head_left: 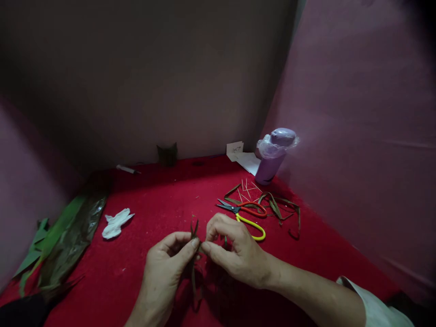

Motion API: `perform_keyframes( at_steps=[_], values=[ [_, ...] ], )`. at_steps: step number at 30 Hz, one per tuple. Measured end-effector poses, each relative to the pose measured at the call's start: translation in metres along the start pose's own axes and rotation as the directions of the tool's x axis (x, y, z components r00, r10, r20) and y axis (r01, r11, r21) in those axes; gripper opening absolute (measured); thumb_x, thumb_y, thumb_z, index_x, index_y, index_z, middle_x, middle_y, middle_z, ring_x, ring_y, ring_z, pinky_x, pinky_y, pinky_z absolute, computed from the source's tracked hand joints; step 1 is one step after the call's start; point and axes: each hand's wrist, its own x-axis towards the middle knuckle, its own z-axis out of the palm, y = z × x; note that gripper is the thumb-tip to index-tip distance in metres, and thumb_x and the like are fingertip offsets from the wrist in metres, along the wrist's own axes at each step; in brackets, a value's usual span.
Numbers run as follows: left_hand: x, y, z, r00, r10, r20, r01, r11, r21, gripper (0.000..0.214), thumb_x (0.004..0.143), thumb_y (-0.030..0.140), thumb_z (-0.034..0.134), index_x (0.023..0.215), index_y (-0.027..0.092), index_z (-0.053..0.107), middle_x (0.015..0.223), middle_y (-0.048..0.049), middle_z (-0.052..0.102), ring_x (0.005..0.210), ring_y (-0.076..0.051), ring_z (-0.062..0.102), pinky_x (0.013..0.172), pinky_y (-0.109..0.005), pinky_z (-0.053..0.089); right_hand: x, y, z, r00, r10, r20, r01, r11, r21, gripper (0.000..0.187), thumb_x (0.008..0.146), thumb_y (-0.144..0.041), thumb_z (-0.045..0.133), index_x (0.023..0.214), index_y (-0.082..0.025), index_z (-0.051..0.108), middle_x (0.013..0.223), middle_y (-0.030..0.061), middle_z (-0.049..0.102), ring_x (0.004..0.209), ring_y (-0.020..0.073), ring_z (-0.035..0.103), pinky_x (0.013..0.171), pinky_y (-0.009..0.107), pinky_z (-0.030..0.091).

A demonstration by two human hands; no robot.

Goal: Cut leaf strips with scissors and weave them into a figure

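Observation:
My left hand (165, 265) pinches a narrow brownish-green leaf strip (193, 274) between thumb and forefinger. Two thin tips of the strip stick up above the fingers, and a longer piece hangs down below. Right beside it, my right hand (236, 247) is closed, thumb against forefinger, close to the same strip. What lies between those right fingertips is too small to tell. Just beyond the right hand are scissors (243, 211) with one red and one yellow handle, their blades slightly apart. Wooden toothpicks (247, 188) and several loose leaf strips (275, 206) lie behind them.
A purple cup (270, 168) with clear plastic at its top stands at the back right by white papers (250, 162). A crumpled tissue (116, 223), a syringe-like white tube (126, 169) and large green leaves (64, 240) lie leftward. Walls enclose the red tabletop (153, 200).

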Motion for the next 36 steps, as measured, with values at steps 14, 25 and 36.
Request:
perform_keyframes(
  at_steps=[14,25,36],
  values=[
    [0.0008,-0.0002,0.0034,0.999,-0.041,-0.019,0.041,0.999,-0.022,0.028,0.049,0.027,0.083,0.069,0.014,0.066,0.057,0.0009,0.066,0.045,-0.009,0.056,0.044,-0.017,0.044,0.0011,0.0015,-0.0022,0.985,0.112,0.135,-0.126,0.987,0.100,0.021,0.073,-0.005,0.056,0.060,-0.017,0.043,0.070,-0.0023,0.048,0.066,0.0107,0.044,0.063,0.022,0.034],
    [0.0046,-0.0026,-0.0014,0.995,-0.021,0.097,0.027,0.998,-0.064,0.021,0.057,0.026,0.079,0.070,0.014,0.068,0.061,-0.0019,0.068,0.052,-0.011,0.060,0.051,-0.020,0.047,0.0020,0.0029,0.0006,0.980,0.169,0.109,-0.186,0.966,0.182,0.019,0.068,-0.006,0.052,0.056,-0.017,0.042,0.070,-0.0018,0.050,0.066,0.0109,0.047,0.059,0.021,0.036],
    [0.0063,-0.0057,-0.0037,0.986,-0.008,0.167,0.005,1.000,0.017,0.022,0.065,0.031,0.074,0.078,0.014,0.069,0.067,-0.0027,0.066,0.058,-0.013,0.059,0.055,-0.022,0.046,0.0031,0.0014,0.0044,0.976,0.213,0.051,-0.219,0.963,0.157,0.018,0.064,-0.006,0.050,0.053,-0.018,0.041,0.064,-0.0024,0.050,0.061,0.0103,0.046,0.055,0.021,0.035]
  ],
)
